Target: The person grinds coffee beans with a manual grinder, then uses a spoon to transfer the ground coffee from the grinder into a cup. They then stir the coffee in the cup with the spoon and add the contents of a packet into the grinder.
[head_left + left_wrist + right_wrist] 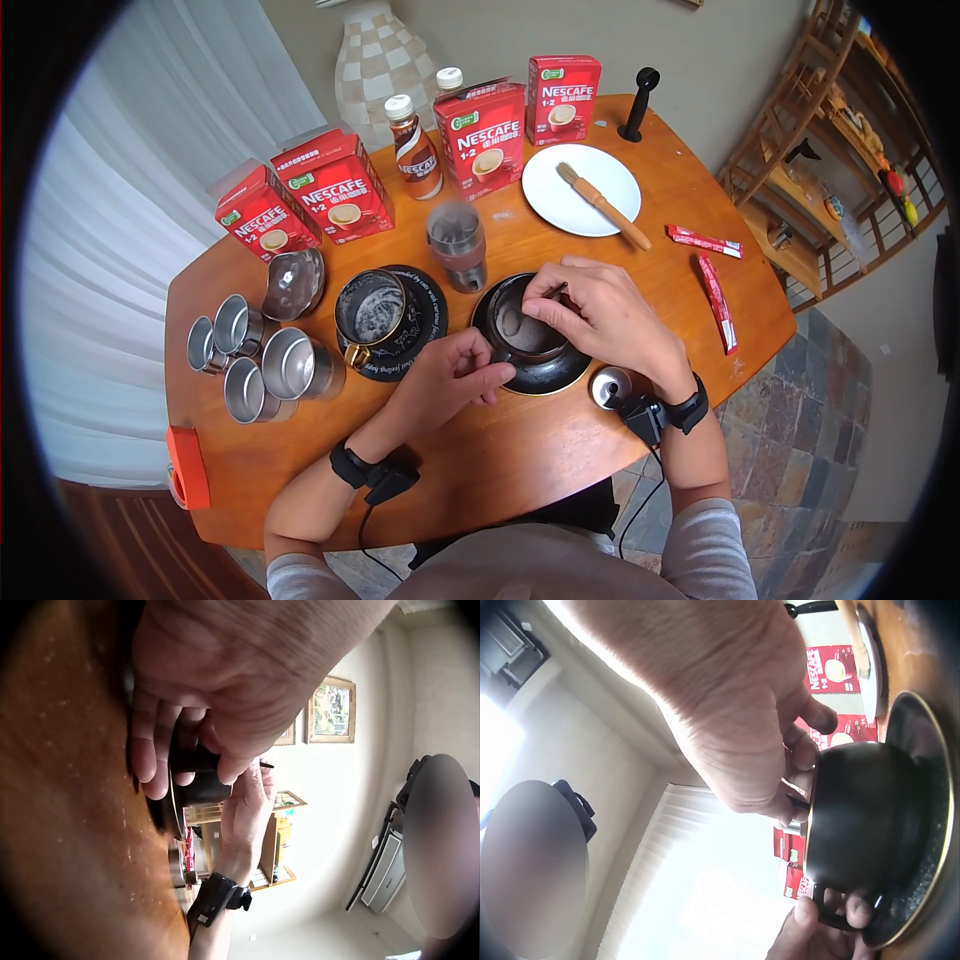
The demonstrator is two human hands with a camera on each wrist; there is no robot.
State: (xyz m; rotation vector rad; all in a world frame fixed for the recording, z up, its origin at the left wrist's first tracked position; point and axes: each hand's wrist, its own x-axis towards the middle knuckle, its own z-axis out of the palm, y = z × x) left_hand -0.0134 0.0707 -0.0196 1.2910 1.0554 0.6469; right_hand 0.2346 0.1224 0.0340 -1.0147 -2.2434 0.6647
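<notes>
A black cup [862, 817] with a gold rim stands on a black saucer [548, 381] near the table's front middle. My left hand [455, 375] pinches the cup's handle [832, 919] from the near left side. Over the rim, my right hand [612, 318] pinches the thin dark handle of what looks like a spoon [799, 802], its lower end inside the cup. Grey, cloudy contents [530, 335] show in the cup, partly covered by my right fingers. Close by my right wrist is a small round metal piece [610, 388] with a hole.
Left of the saucer sits another black cup [372, 310] on a lettered saucer [430, 305]. Metal cups [290, 365] and a clear bowl [294, 283] lie farther left. Behind stand a tumbler [457, 245], red coffee boxes [485, 140], and a white plate [560, 215] with a brush [605, 205].
</notes>
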